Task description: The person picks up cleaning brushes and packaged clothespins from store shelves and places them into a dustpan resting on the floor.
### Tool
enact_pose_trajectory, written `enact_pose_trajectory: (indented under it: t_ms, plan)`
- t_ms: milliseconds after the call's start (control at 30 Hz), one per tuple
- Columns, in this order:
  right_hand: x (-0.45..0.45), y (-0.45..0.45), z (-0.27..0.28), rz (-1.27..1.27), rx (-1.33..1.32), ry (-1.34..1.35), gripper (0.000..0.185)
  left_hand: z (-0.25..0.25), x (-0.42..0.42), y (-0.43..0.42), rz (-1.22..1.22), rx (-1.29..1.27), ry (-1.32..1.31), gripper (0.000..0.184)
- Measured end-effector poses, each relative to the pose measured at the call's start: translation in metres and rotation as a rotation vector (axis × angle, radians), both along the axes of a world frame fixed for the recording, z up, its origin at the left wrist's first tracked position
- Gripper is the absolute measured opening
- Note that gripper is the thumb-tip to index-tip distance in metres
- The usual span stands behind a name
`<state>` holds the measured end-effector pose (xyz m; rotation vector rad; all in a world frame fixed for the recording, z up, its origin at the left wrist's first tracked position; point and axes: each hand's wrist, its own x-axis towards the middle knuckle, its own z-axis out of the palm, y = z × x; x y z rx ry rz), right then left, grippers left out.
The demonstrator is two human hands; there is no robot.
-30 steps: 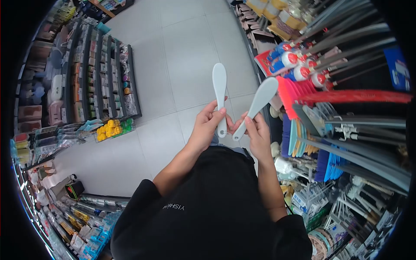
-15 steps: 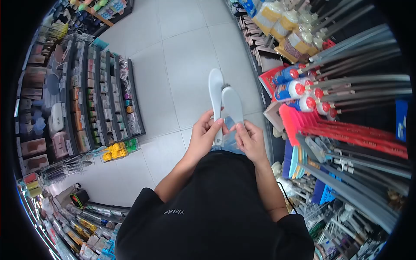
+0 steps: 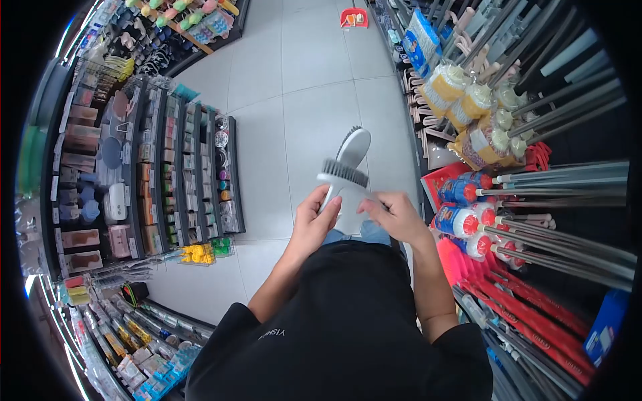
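My left hand [image 3: 317, 215] is closed on the handle of a white brush [image 3: 338, 182], whose grey bristles [image 3: 346, 172] stand up along its far end. Just beyond it, a second white brush [image 3: 356, 147] points away from me, with dark bristles along its left edge. My right hand [image 3: 394, 215] is closed at the right, its fingers near the lower part of the brushes; the second brush's handle is hidden behind the first brush and the fingers. The two brush heads overlap in front of my torso.
A shelf rack [image 3: 234, 174] with small packaged goods stands at the left. At the right hang mops [image 3: 455, 93], red brooms [image 3: 515, 287] and metal poles [image 3: 568, 240]. A red dustpan [image 3: 354, 19] lies on the tiled floor [image 3: 314, 60] far ahead.
Both brushes have turned, so their bristles now show instead of smooth backs. My right hand has moved slightly right and up. The surrounding shelves have shifted in view.
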<state>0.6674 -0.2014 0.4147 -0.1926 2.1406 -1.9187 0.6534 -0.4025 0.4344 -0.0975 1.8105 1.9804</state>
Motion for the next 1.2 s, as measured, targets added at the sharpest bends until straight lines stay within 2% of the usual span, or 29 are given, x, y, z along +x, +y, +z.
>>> enact_pose_trajectory:
  t_ms: [100, 200, 300, 400, 433, 533, 633, 733, 833, 933, 967, 1100, 1200]
  plan:
    - [-0.03, 0.019, 0.019, 0.252, -0.157, -0.269, 0.028, -0.021, -0.019, 0.0, -0.055, -0.153, 0.049, 0.026]
    - [-0.05, 0.034, -0.012, 0.034, -0.226, -0.21, 0.031, 0.0, -0.043, 0.015, 0.027, -0.131, 0.043, 0.024]
    - [-0.079, 0.051, -0.026, -0.335, -0.207, -0.193, 0.034, -0.006, -0.074, 0.006, 0.042, -0.098, 0.011, 0.029]
    - [-0.115, 0.057, -0.022, -0.523, -0.149, -0.113, 0.036, -0.014, -0.112, -0.001, 0.013, 0.021, -0.024, 0.037]
    - [-0.125, 0.057, -0.019, -0.507, -0.157, -0.11, 0.034, -0.015, -0.125, 0.001, 0.005, -0.031, -0.011, 0.045]
    - [-0.163, 0.036, -0.01, -0.568, -0.135, -0.124, 0.034, -0.023, -0.173, -0.001, -0.035, 0.011, 0.034, 0.044]
    - [-0.209, 0.009, -0.019, -0.605, -0.162, -0.126, 0.032, -0.027, -0.228, -0.008, -0.082, 0.02, 0.164, 0.038]
    - [-0.262, -0.016, -0.018, -0.601, -0.177, -0.136, 0.03, -0.029, -0.281, -0.023, -0.031, 0.128, 0.205, 0.026]
    - [-0.313, -0.044, -0.011, -0.578, -0.176, -0.137, 0.024, -0.015, -0.331, -0.04, 0.002, 0.099, 0.241, 0.024]
    - [-0.359, -0.071, 0.009, -0.443, -0.182, -0.178, 0.018, -0.02, -0.385, -0.057, -0.091, -0.143, 0.456, 0.025]
    - [-0.373, -0.08, 0.012, -0.425, -0.275, -0.207, 0.015, -0.01, -0.399, -0.063, -0.154, -0.24, 0.442, 0.024]
    - [-0.417, -0.104, 0.009, -0.382, -0.267, -0.211, 0.018, -0.02, -0.441, -0.082, -0.144, -0.213, 0.52, 0.023]
    - [-0.444, -0.113, -0.001, -0.488, -0.294, -0.25, 0.025, -0.017, -0.473, -0.093, -0.072, -0.266, 0.543, 0.025]
